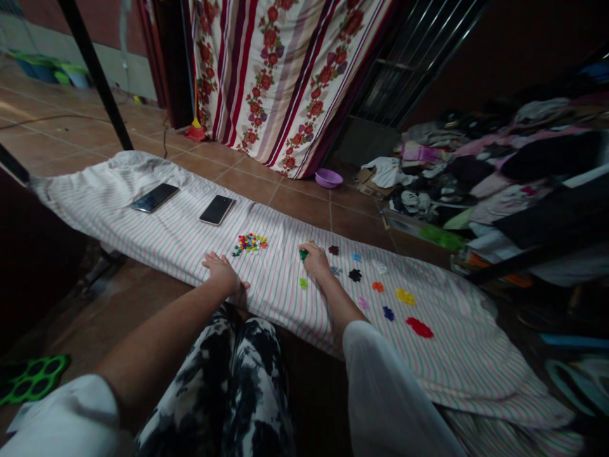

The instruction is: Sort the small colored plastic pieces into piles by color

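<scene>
My left hand [222,274] rests on the near edge of the striped cloth [185,254], its fingers spread and holding nothing. Just beyond it lies a mixed pile of small coloured pieces [250,242]. My right hand [314,259] is lowered to a little heap of dark green pieces [303,254], fingertips drawn together at it; whether a piece is pinched there is hidden. Around that hand the pieces lie in single-colour groups: light green [303,284], dark red [333,250], black [354,275], orange [377,287], yellow [405,296], red [419,327] and several more.
Two phones, one black [217,210] and one shiny dark [155,198], lie toward the cloth's left end. Past the far edge are a tiled floor, a purple basin [328,178] and a floral curtain [266,82]. Clothes [495,158] are heaped at the right.
</scene>
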`<state>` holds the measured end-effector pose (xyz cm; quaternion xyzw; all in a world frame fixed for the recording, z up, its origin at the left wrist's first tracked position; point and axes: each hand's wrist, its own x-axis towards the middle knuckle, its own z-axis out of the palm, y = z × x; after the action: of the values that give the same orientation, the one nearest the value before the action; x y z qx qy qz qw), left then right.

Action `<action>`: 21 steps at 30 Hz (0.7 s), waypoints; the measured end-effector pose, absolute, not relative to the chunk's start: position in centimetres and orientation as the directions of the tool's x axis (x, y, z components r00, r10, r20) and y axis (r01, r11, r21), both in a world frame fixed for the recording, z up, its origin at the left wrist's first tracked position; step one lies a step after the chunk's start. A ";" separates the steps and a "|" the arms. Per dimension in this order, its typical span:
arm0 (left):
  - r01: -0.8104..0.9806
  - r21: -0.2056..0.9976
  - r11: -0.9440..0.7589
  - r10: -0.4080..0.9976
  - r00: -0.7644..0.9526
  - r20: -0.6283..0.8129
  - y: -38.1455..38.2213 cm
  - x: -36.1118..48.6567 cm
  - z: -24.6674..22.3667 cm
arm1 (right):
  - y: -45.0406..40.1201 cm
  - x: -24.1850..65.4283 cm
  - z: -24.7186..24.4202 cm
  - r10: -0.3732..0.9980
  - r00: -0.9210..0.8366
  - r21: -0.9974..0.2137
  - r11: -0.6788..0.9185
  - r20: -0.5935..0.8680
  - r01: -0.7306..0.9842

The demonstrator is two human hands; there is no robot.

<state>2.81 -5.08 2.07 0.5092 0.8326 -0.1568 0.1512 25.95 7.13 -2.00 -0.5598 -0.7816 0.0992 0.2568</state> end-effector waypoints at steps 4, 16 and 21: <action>0.896 -0.087 0.436 0.805 -0.432 -0.407 -5.2 2.8 2.0 | 6.8 24.4 -1.0 0.909 -0.251 -0.458 0.388 0.332 0.800; 0.910 -0.215 0.355 0.783 -0.415 -0.464 -5.7 3.1 3.5 | 4.3 15.7 -1.2 0.859 -0.438 -0.515 0.510 0.265 0.689; 0.913 -0.213 0.348 0.792 -0.408 -0.455 -5.6 3.0 3.0 | 3.7 12.7 -1.1 0.846 -0.480 -0.467 0.530 0.233 0.708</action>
<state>3.02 -5.64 3.03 0.5265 0.8094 -0.2209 0.1375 12.74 3.68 -1.06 -0.4591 -0.8460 0.1553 0.2222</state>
